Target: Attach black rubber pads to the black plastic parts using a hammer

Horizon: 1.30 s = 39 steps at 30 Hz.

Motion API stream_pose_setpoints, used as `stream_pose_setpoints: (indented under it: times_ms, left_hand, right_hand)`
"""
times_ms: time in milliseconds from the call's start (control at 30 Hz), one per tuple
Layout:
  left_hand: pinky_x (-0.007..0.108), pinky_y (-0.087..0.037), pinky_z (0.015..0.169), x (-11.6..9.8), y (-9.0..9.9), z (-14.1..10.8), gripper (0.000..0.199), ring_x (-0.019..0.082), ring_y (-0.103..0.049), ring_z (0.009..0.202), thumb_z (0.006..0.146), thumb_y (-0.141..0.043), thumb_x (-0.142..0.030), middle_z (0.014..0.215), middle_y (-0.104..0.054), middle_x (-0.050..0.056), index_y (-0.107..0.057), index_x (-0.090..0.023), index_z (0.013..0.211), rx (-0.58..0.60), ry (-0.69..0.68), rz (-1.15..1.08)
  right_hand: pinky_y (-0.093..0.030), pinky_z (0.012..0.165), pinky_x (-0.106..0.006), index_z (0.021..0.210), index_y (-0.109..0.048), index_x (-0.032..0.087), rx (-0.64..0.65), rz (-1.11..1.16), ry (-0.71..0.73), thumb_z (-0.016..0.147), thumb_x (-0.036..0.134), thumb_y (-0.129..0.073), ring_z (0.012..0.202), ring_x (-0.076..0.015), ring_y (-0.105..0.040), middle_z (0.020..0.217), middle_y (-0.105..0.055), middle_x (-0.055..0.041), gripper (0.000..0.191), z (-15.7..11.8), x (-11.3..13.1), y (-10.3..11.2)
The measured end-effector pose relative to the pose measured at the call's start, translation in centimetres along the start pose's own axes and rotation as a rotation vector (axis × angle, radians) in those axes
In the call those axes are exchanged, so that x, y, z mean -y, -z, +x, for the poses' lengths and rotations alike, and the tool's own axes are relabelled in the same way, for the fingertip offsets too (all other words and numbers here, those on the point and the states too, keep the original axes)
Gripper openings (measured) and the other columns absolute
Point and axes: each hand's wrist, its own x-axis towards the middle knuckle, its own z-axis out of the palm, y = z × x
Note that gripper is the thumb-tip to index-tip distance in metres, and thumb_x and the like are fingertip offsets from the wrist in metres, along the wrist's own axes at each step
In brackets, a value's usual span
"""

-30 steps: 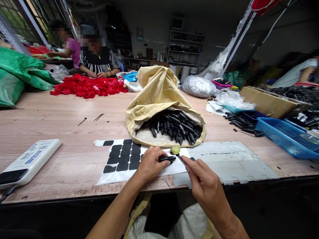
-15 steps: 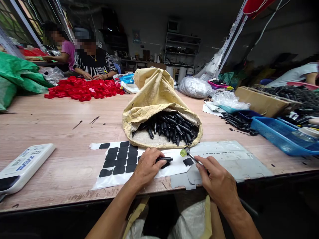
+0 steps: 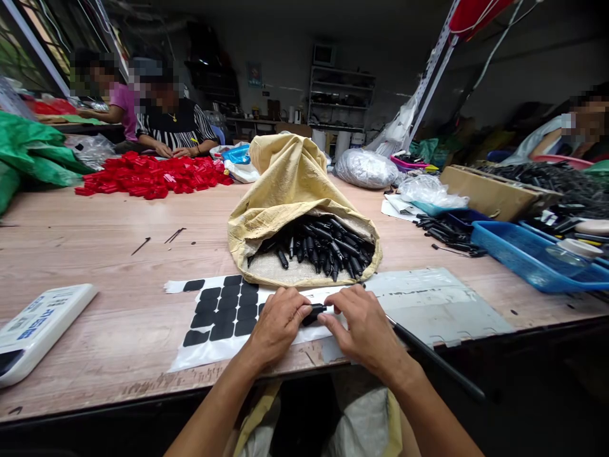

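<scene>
My left hand [image 3: 280, 324] is closed around a black pen-like tube [image 3: 314, 311], held low over the white sheet. At the tube's right end, the thumb and fingers of my right hand [image 3: 364, 324] pinch a small white end piece [image 3: 329, 310]. A small hammer [image 3: 432, 355] lies beside my right hand, its black handle jutting past the table's front edge; its head is hidden. Just beyond both hands a yellow woven sack [image 3: 290, 184] lies with its mouth facing me, and many similar black tubes [image 3: 328, 247] fill the opening.
Black rounded-square stickers [image 3: 226, 311] cover the sheet's left part. A white device [image 3: 42, 330] stands at left. Red plastic parts [image 3: 152, 174] are heaped farther back, near a co-worker [image 3: 178, 124]. Rightward are a grey board [image 3: 442, 304], a blue basket [image 3: 523, 251] and a cardboard box [image 3: 495, 190].
My right hand has let go of the hammer, which now lies beside it, and has moved left onto the tube's white end. My left hand still holds the tube. The view has shifted slightly.
</scene>
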Motion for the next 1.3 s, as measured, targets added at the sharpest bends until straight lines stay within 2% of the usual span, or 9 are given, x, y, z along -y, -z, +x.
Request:
stream_pose_setpoints:
  times_ms: [133,333,500,633,767,967,1100,1300]
  left_hand:
    - [0.036,-0.037,0.081,-0.1,0.0,-0.1,0.032,0.022,-0.052,0.092,0.104,-0.040,-0.037,0.093,-0.062,0.003,-0.067,-0.023,0.095,0.014,0.000,0.042]
    - [0.038,-0.036,0.081,-0.3,0.1,0.1,0.034,0.022,-0.051,0.090,0.105,-0.036,-0.035,0.091,-0.061,0.003,-0.062,-0.021,0.087,0.057,0.007,0.073]
    - [0.038,-0.037,0.082,-0.4,0.1,0.0,0.029,0.022,-0.052,0.092,0.103,-0.040,-0.033,0.092,-0.062,0.003,-0.063,-0.022,0.088,0.042,0.029,0.035]
    - [0.037,-0.039,0.084,-0.6,0.2,-0.2,0.014,0.021,-0.053,0.095,0.098,-0.050,-0.029,0.098,-0.064,0.002,-0.063,-0.023,0.094,-0.011,0.028,-0.056]
    - [0.036,-0.039,0.086,-0.6,0.2,-0.2,0.005,0.022,-0.053,0.098,0.092,-0.058,-0.023,0.101,-0.064,0.001,-0.062,-0.022,0.095,-0.026,0.025,-0.096]
    - [0.036,-0.040,0.087,-0.5,0.1,-0.2,0.010,0.021,-0.053,0.098,0.088,-0.062,-0.019,0.102,-0.065,0.000,-0.061,-0.023,0.098,-0.054,0.018,-0.122]
    - [0.035,-0.039,0.084,-0.6,0.1,-0.2,0.011,0.021,-0.053,0.095,0.086,-0.066,-0.019,0.098,-0.065,0.000,-0.061,-0.022,0.094,-0.065,0.017,-0.107]
    - [0.035,-0.038,0.082,-0.5,0.1,-0.3,0.012,0.021,-0.052,0.094,0.084,-0.069,-0.018,0.095,-0.065,-0.001,-0.061,-0.022,0.092,-0.058,0.022,-0.080]
  right_hand:
    - [-0.036,0.080,-0.035,0.086,-0.061,0.021,0.045,0.006,0.034,0.098,0.031,-0.054,0.089,-0.0218,-0.050,0.086,-0.063,-0.0050,0.017,0.7,-0.1,-1.3]
    - [-0.035,0.077,-0.033,0.076,-0.052,0.021,-0.007,0.154,0.063,0.099,0.025,-0.051,0.085,-0.0198,-0.047,0.081,-0.059,-0.0032,0.023,0.8,-0.2,-2.3]
    - [-0.037,0.076,-0.032,0.075,-0.054,0.021,0.001,0.230,0.055,0.096,0.027,-0.056,0.082,-0.0185,-0.048,0.077,-0.058,-0.0015,0.021,0.9,-0.9,-2.3]
    - [-0.039,0.079,-0.033,0.086,-0.061,0.022,-0.013,0.264,0.025,0.088,0.024,-0.066,0.086,-0.0193,-0.052,0.082,-0.062,-0.0014,0.006,0.7,-1.1,-1.8]
    - [-0.038,0.081,-0.033,0.089,-0.063,0.022,0.014,0.233,0.004,0.083,0.024,-0.071,0.087,-0.0200,-0.052,0.083,-0.063,-0.0011,0.010,0.5,-0.7,-1.2]
    - [-0.036,0.081,-0.035,0.088,-0.065,0.022,0.064,0.146,0.019,0.092,0.038,-0.064,0.087,-0.0203,-0.051,0.082,-0.064,-0.0016,0.016,0.5,-0.2,-1.1]
    - [-0.035,0.082,-0.035,0.083,-0.063,0.021,0.079,0.092,0.011,0.094,0.034,-0.061,0.089,-0.0206,-0.050,0.083,-0.064,-0.0022,0.017,0.6,-0.2,-1.6]
    - [-0.036,0.082,-0.035,0.075,-0.056,0.019,0.023,0.052,0.012,0.093,0.022,-0.059,0.088,-0.0206,-0.049,0.083,-0.062,-0.0040,0.018,0.6,0.3,-2.8]
